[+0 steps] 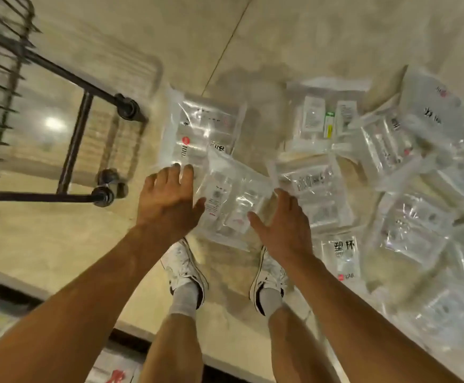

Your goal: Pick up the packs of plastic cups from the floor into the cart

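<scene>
Floor (280,37) of pale, glossy stone fills the view, crossed by one thin dark seam and mirroring a ceiling light at the left. A dark metal cart (73,76) stands at the left on black casters (127,107), its wire basket blurred at the picture's edge.

Clear packs of plastic cups lie scattered flat on the floor, from the middle out to a loose overlapping heap (418,150) at the right, all outside the cart. The nearest pack (231,205) lies just ahead of two white shoes (184,269).

The left grip (167,200) is spread with straight fingers, its fingertips on the edge of a farther pack (200,128) and its thumb against the nearest pack's left side. The right grip (283,225) is also spread flat, at that pack's right side; neither clasps anything.

A pack by the right shoe (344,255) reads "塑杯" in black over a red round mark. Other packs carry black characters and white labels too blurred to read.
</scene>
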The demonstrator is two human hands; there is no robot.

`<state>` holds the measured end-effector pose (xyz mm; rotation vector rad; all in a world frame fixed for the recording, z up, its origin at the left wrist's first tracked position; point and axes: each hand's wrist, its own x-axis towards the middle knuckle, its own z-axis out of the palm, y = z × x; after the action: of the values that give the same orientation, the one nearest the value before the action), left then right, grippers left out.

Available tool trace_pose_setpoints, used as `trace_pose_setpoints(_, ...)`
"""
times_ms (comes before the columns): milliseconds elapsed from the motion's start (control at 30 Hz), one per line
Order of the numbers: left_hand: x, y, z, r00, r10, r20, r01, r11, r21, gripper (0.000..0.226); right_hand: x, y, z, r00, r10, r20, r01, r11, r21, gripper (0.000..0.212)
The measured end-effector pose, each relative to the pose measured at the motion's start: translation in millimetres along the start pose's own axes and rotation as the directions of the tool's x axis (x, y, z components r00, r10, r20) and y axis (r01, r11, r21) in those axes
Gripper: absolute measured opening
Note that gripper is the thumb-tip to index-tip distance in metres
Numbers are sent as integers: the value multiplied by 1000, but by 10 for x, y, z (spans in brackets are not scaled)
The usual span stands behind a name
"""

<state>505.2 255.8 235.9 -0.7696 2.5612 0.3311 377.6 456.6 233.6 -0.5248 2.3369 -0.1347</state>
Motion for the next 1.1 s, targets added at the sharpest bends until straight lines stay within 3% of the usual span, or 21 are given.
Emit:
trace_pose_setpoints(133,416,31,792,994,-16,112,11,999,38,85,434,411,828,1000,14,-23,-15,999,-46,94)
trace_pose_setpoints(267,758,-11,1446,986,-9,165,1,999,52,96,803,672,1573,995,101,23,-103,991,88,112)
trace_pose_setpoints(367,952,-66,1808,973,-49,227,49,999,7,107,1029,807,1924,983,183,26,-183,937,297,115)
trace_pose_setpoints(433,1051,-95,1992,962,-97,253,122,989,-86,111,1162,879,2110,955,279,104,-294,826,481,112)
trace_pose_setpoints(533,1189,-119,2198,949,-128,289,206,944,-258,104,1426,956,2363,897,382,222,-419,578,700,103)
trace_pose_setpoints(600,1255,-132,2292,949,-115,294,222,905,-362,101,1554,988,2394,861,410,301,-494,530,690,78)
trace_pose_setpoints(700,1274,-155,2298,940,-153,306,284,848,-448,104,1595,1087,2307,882,372,288,-452,497,741,31)
trace_pose_setpoints(867,961,-168,1903,928,-200,314,344,782,-520,97,1169,999,1883,905,253,342,-417,372,829,53)
trace_pose_setpoints(967,639,-119,1337,914,-253,317,396,722,-567,94,877,772,1464,926,200,320,-372,347,861,121)
trace_pose_setpoints(1000,529,-103,1112,915,-259,310,398,707,-584,94,762,659,1253,925,188,330,-378,357,854,131)
trace_pose_setpoints(1100,199,-52,374,917,-277,288,399,659,-638,91,406,422,578,953,176,245,-301,489,819,116)
